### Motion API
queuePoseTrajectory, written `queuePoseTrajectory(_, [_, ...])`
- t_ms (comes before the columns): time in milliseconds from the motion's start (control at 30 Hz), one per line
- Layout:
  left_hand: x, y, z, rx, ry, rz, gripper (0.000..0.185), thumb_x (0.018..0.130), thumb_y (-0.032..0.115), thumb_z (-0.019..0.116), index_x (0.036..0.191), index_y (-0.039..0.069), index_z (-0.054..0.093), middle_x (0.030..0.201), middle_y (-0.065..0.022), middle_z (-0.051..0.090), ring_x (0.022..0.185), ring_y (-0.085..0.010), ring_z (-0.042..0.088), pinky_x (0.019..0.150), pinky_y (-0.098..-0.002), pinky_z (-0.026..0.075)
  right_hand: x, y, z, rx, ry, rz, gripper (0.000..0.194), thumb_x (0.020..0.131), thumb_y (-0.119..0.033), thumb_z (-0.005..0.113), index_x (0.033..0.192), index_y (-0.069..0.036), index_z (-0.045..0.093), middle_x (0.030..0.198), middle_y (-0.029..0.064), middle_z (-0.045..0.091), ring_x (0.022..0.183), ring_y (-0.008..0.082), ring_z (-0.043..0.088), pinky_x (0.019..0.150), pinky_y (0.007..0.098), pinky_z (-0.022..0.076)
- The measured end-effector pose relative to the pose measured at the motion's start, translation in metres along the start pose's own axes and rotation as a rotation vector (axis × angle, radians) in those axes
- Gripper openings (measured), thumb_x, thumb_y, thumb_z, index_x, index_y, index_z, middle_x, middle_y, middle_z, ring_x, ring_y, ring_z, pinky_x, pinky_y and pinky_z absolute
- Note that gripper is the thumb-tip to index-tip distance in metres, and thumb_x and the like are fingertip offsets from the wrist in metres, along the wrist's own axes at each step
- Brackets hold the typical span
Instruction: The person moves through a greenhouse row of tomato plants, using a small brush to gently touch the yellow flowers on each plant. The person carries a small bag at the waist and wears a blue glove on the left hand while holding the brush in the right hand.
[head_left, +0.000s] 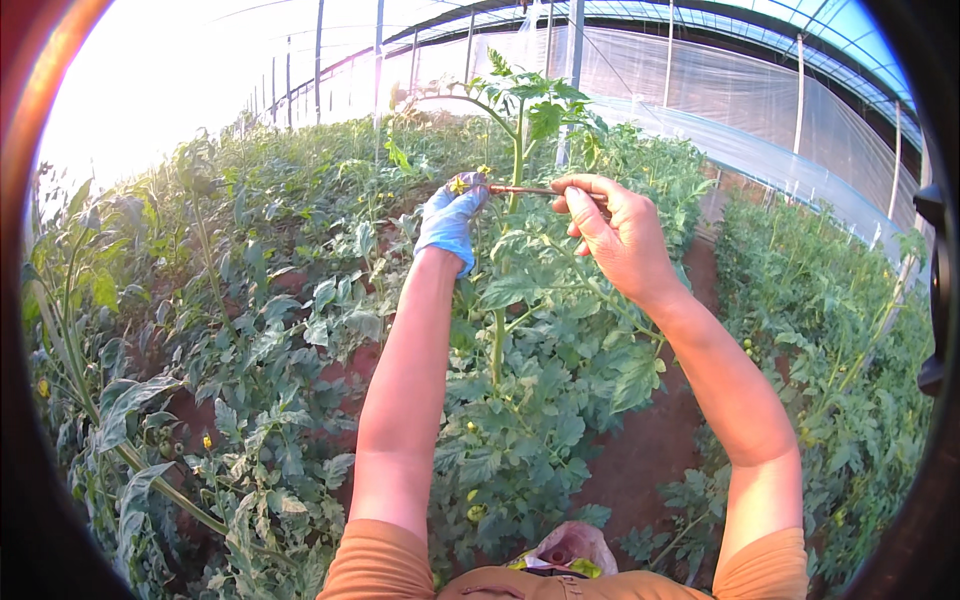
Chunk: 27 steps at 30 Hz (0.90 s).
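My left hand (454, 217), in a light blue glove with darkly stained fingers, is at a cluster of yellow tomato flowers (459, 184). Its fingers are closed around the flowers or their stalk; the exact hold is hard to see. My bare right hand (611, 225) pinches a thin reddish-brown brush or stick (525, 190) between thumb and fingers. The tool's far end touches or almost touches the gloved fingers. It crosses the upright green stem of a tall tomato plant (518, 154) between my hands.
Dense tomato plants (300, 315) spread on the left, another row (825, 300) on the right. A reddish soil path (645, 450) runs between them. Metal posts (574, 67) and plastic sheeting (735, 90) stand beyond. An open bag (574, 547) hangs at my waist.
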<state>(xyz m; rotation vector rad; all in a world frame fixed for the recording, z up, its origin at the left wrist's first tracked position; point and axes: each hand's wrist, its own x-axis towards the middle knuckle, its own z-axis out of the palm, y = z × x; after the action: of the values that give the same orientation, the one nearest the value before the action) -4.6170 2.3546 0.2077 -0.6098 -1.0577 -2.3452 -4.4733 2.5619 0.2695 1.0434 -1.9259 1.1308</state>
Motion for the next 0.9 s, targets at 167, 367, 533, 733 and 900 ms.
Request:
queuePoseTrajectory(167, [-0.005,-0.002,0.002,0.016,-0.032,0.048,0.026,0.083,-0.005,0.067,0.107,0.004,0.064,0.101,-0.0054,0.068,0.09,-0.0157,0.065,0.085,-0.0284,0.052,0.002,0.001,-0.003,0.069,-0.004,-0.039,0.024,0.096,-0.014,0.055,0.112,0.001,0.064,0.088,0.0076,0.069,0.069,0.009,0.059,0.062,0.026,0.0501])
queuePoseTrajectory(367, [-0.014,0.0,0.019,0.128,-0.002,0.128,0.029,0.082,-0.003,0.068,0.109,0.004,0.064,0.103,-0.0045,0.068,0.093,-0.016,0.064,0.084,-0.0293,0.052,0.0,0.012,-0.027,0.084,0.058,-0.186,0.021,0.094,-0.01,0.057,0.109,0.001,0.066,0.085,0.0092,0.07,0.067,0.0116,0.061,0.062,0.0271,0.0491])
queuePoseTrajectory(533, [-0.046,0.011,0.029,0.413,0.24,0.305,0.043,0.086,0.001,0.067,0.127,0.001,0.054,0.122,-0.0091,0.06,0.113,-0.0164,0.055,0.1,-0.0313,0.043,-0.048,0.021,-0.112,0.113,0.228,-0.413,0.017,0.093,-0.005,0.056,0.105,0.003,0.066,0.09,0.0108,0.069,0.071,0.013,0.064,0.064,0.0249,0.0506])
queuePoseTrajectory(733, [-0.233,-0.012,0.108,0.486,0.442,1.013,0.016,0.097,0.012,0.054,0.109,0.001,0.058,0.11,-0.0111,0.061,0.099,-0.0194,0.058,0.086,-0.033,0.051,-0.161,0.094,-0.256,0.012,0.646,-0.385,0.024,0.095,-0.009,0.047,0.107,0.004,0.063,0.087,0.0095,0.066,0.068,0.0101,0.055,0.059,0.0214,0.0444])
queuePoseTrajectory(900, [-0.328,-0.147,0.179,0.716,0.25,0.556,0.004,0.089,0.002,0.061,0.091,0.004,0.059,0.078,-0.0054,0.059,0.064,-0.0177,0.059,0.057,-0.0295,0.049,-0.216,0.163,-0.326,0.155,0.813,-0.056,0.023,0.096,-0.012,0.048,0.107,0.003,0.063,0.089,0.0081,0.066,0.068,0.009,0.055,0.059,0.0217,0.0447])
